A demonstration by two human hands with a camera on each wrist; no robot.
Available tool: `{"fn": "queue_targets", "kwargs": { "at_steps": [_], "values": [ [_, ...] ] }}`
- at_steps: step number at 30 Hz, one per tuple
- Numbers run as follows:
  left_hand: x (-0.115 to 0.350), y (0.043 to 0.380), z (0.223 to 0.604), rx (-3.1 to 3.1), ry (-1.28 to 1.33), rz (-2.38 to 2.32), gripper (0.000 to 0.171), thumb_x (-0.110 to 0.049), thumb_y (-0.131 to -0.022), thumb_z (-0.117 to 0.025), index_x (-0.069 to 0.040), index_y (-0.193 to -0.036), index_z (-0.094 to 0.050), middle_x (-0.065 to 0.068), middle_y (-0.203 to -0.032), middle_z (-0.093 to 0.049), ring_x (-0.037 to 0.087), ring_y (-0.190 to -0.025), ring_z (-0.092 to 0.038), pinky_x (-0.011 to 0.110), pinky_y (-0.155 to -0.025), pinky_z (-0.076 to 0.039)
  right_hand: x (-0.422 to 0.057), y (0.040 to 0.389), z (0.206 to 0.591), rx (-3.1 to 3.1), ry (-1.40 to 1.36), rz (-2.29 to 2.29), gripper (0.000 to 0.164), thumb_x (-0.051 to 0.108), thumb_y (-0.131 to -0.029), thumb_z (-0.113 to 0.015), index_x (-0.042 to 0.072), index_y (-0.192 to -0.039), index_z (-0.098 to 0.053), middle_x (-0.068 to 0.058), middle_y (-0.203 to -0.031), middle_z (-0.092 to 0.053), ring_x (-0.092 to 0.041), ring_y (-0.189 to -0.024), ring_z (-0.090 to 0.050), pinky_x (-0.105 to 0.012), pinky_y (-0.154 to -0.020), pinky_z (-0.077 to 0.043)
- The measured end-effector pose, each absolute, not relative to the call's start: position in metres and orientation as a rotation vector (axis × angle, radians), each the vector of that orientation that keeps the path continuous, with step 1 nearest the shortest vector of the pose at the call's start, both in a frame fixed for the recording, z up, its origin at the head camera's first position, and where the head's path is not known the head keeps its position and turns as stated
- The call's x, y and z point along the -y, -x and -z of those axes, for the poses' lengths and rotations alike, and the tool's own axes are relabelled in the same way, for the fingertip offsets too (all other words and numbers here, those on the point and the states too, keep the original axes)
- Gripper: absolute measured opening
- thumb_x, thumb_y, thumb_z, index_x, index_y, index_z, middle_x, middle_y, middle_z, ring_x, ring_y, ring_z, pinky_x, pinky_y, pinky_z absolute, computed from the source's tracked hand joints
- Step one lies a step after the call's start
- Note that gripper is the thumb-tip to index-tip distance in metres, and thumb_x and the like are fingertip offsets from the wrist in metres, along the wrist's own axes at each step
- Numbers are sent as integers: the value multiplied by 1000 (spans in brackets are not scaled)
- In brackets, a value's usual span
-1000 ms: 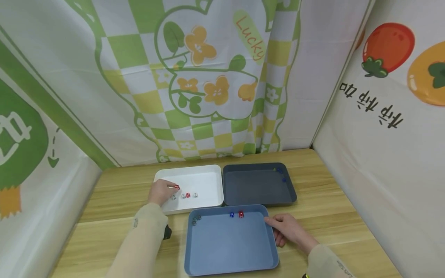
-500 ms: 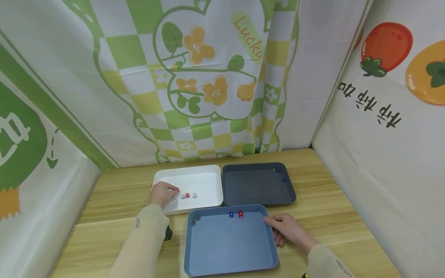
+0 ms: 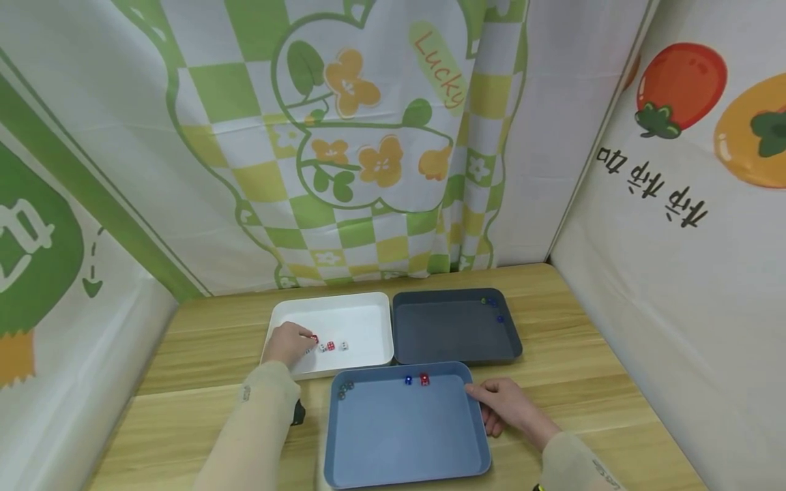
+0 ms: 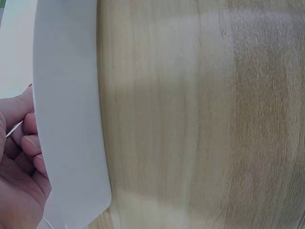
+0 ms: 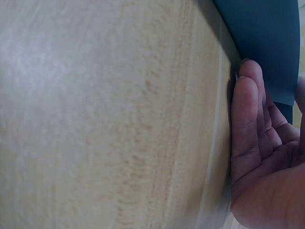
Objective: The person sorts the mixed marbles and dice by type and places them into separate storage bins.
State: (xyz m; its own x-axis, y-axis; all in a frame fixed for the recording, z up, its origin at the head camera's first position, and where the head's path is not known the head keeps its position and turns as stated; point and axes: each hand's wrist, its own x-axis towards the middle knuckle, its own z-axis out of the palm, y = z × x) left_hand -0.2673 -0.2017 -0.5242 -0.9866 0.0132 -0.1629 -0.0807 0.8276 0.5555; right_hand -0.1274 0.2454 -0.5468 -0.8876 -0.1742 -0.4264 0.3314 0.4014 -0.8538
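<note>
Where the left hand (image 3: 288, 343) pinches, a red die (image 3: 315, 339) sits.

The die (image 3: 314, 339) at your left hand (image 3: 288, 344) is red, your nearest tray (image 3: 408, 436) is blue, and the cloth (image 3: 362, 235) behind has green, white and yellow checks.

1. The near tray (image 3: 405, 436) lies before you on the table (image 3: 190, 361).
2. Behind it, the left tray (image 3: 353, 317) sits beside the right tray (image 3: 442, 334).
3. Dice (image 3: 331, 346) lie in the left tray, right of your left hand (image 3: 287, 343).
</note>
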Motion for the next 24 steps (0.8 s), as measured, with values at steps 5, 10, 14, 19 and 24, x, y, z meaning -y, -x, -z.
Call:
{"fn": "queue_targets", "kwargs": {
  "at_steps": [5, 10, 14, 19, 24],
  "values": [
    [203, 266, 519, -2852, 65, -917, 30, -16, -90, -72, 3, -113, -75, 23, -122, -70, 40, -114, -63, 54, -100, -50, -244, 128, 546, -2206, -146, 1496, 51, 53, -98, -62, 4, -84, -67, -5, -63, -62, -11, -48, -59, -28, -45, -53],
    [199, 262, 509, -2866, -2, -931, 29, -17, -92, -72, 1, -115, -75, 21, -123, -70, 37, -111, -65, 53, -97, -51, -245, 127, 546, -2210, -152, 1498, 50, 51, -99, -62, 4, -83, -66, -6, -63, -62, -12, -47, -59, -28, -45, -54],
    [191, 258, 500, -2850, -54, -967, 29, -17, -94, -72, 1, -117, -75, 18, -117, -74, 27, -95, -66, 45, -86, -54, -245, 126, 546, -2218, -155, 1495, 50, 52, -99, -62, 4, -84, -67, -6, -63, -63, -12, -47, -59, -28, -45, -54],
    [179, 249, 483, -2811, -106, -1032, 30, -19, -96, -70, -2, -121, -74, 14, -112, -75, 20, -84, -64, 34, -70, -51, -244, 126, 547, -2218, -154, 1495, 51, 52, -99, -62, 4, -83, -66, -6, -64, -63, -12, -48, -60, -28, -46, -54],
    [169, 237, 469, -2799, -134, -1091, 30, -21, -97, -70, -5, -122, -74, 12, -108, -75, 21, -87, -68, 34, -70, -53, -244, 126, 546, -2220, -144, 1496, 51, 53, -99, -62, 4, -84, -66, -6, -64, -63, -12, -48, -60, -28, -46, -54]
  ]
}}
